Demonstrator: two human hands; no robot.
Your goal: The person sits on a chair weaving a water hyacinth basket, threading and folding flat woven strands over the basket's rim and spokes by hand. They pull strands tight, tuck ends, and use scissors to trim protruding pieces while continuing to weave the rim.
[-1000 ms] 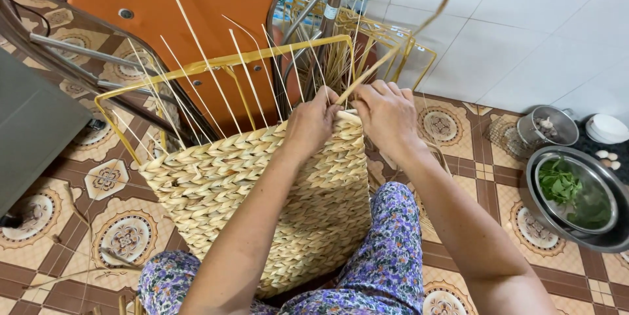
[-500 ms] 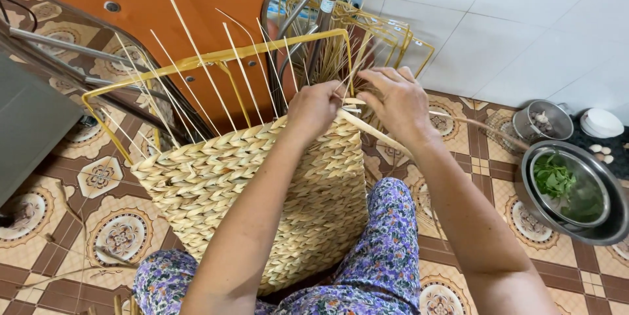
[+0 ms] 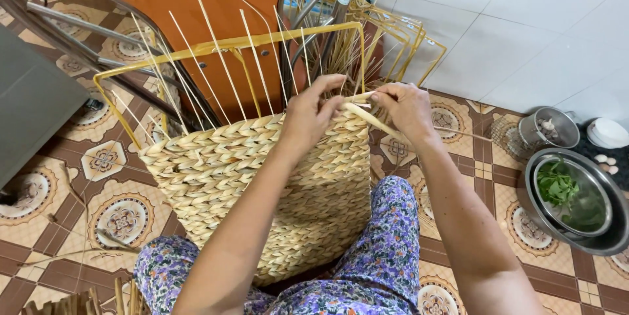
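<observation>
We hold the straw strand [image 3: 367, 118] pinched between left hand [image 3: 313, 113] and right hand [image 3: 407, 109] at the woven basket [image 3: 262, 184] rim's right corner, mid-plait; it next wants tucking behind an upright stake [image 3: 258, 66].

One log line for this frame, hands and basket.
left hand: pinches strand | right hand: grips strand | woven basket: on lap
</observation>
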